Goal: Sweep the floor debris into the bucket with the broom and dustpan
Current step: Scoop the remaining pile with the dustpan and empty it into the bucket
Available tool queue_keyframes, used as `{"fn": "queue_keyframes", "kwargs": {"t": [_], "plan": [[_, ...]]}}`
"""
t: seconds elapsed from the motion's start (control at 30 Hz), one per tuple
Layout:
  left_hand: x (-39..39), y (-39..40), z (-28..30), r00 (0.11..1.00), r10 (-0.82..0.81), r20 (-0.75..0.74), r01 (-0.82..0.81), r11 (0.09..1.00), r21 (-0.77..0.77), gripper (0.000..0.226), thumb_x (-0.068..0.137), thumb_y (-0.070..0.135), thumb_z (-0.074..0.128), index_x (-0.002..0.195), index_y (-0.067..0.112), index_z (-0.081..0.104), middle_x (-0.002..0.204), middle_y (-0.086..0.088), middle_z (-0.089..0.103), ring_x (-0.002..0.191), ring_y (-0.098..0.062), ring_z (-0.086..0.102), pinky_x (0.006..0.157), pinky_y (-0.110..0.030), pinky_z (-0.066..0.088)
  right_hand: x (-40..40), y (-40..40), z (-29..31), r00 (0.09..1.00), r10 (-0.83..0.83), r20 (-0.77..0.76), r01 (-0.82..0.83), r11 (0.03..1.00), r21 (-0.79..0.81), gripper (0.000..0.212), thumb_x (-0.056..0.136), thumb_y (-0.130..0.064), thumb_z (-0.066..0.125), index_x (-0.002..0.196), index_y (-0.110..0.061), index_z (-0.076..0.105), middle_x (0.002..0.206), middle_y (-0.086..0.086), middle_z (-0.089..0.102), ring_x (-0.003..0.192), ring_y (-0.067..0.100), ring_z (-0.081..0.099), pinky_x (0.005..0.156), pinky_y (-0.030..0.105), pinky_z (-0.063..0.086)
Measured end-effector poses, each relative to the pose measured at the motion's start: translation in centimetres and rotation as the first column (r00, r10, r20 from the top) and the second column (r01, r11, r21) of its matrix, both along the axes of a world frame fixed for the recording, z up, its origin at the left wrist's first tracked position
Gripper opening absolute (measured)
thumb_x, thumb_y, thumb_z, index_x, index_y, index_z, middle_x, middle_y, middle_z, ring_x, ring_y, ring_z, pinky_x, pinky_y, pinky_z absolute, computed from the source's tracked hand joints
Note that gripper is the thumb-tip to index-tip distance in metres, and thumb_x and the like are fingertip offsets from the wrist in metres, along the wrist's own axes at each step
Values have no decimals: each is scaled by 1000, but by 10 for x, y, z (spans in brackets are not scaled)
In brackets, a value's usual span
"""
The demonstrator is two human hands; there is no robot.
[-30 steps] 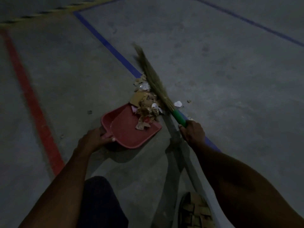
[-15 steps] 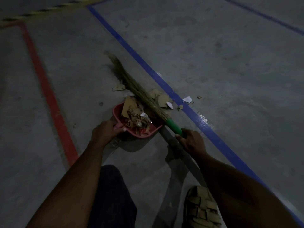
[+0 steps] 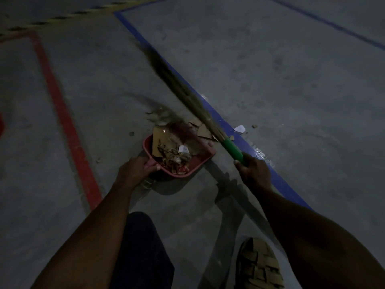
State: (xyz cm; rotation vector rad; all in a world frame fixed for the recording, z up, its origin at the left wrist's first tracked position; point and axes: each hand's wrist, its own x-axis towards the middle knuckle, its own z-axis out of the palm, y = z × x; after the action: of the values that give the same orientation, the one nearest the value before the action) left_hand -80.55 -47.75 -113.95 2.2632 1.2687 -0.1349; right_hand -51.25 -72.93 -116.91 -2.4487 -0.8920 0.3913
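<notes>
A red dustpan (image 3: 200,164) rests on the concrete floor at centre, filled with cardboard pieces and paper scraps (image 3: 173,153). My left hand (image 3: 135,170) grips its handle at the near left corner. My right hand (image 3: 253,172) grips the green handle of a straw broom (image 3: 187,94). The motion-blurred bristles stretch up and left along the blue floor line, beyond the pan's mouth. A torn cardboard piece (image 3: 203,130) lies at the pan's far edge, and a white paper scrap (image 3: 239,128) and small crumbs lie on the floor to the right. No bucket is in view.
A blue tape line (image 3: 277,180) runs diagonally under the broom, and a red tape line (image 3: 62,113) runs down the left. Yellow-black hazard tape (image 3: 62,16) crosses the top left. My sandalled foot (image 3: 258,265) and dark trouser knee (image 3: 143,247) are at the bottom.
The broom has swung back up and right, off the pan, to lie along the blue line. More debris sits inside the dustpan than a second ago.
</notes>
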Motion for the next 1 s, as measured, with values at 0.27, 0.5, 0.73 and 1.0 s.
{"fn": "queue_keyframes", "kwargs": {"t": [0.27,0.5,0.73,1.0], "plan": [[2,6,3,990,-127,-66,127,992,-12,73,71,84,56,86,13,67,78,-8,67,68,-21,63,59,-33,44,10,-19,6,922,-378,88,384,920,-80,34,99,-41,56,121,-16,59,87,4,56,72,19,48,63,28,34],[-5,4,11,992,-96,-79,96,995,1,49,77,70,66,80,22,57,75,-3,60,67,-19,59,56,-28,37,22,-62,2,847,-523,95,531,830,-171,31,99,-34,57,118,-10,59,86,5,48,68,19,40,59,27,27],[4,-4,17,993,-113,-32,114,993,7,44,82,60,67,83,19,52,75,-4,54,70,-22,55,55,-28,30,5,-57,-8,932,-361,34,362,921,-141,24,97,-37,60,108,-16,60,79,-3,56,64,8,53,52,25,38],[9,-5,14,991,-135,0,135,991,5,54,84,51,71,106,3,66,99,-21,68,72,-20,50,57,-28,29,-34,-30,-4,999,37,-37,-43,982,-186,16,96,-42,58,97,-26,59,74,-6,53,64,8,51,52,21,29]]}}
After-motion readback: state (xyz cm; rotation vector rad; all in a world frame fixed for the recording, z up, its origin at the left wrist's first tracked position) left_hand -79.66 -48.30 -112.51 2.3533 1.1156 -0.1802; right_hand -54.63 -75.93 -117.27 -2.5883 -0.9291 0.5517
